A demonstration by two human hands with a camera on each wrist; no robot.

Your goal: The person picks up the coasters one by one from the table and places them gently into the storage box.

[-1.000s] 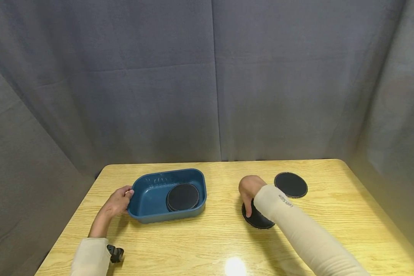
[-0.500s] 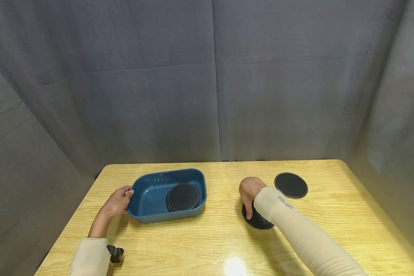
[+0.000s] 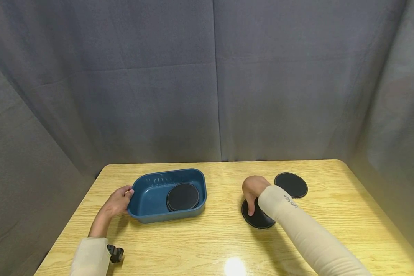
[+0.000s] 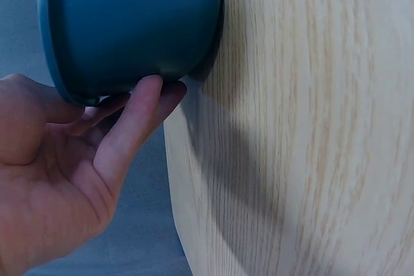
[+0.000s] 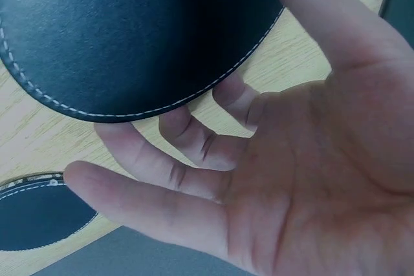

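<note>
Black coasters (image 3: pixel 291 184) (two loose), one tub (image 3: pixel 148 196).

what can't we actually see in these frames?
- Near coaster, head view: its right part lies under the right hand and sleeve.
- Right wrist view: the far coaster is cut off by the frame's left edge.
- Stack of coasters in the blue tub, head view: too small to count.
- Left wrist view: the tub's inside is hidden by its own wall; left hand fingertips are tucked under the rim.
</note>
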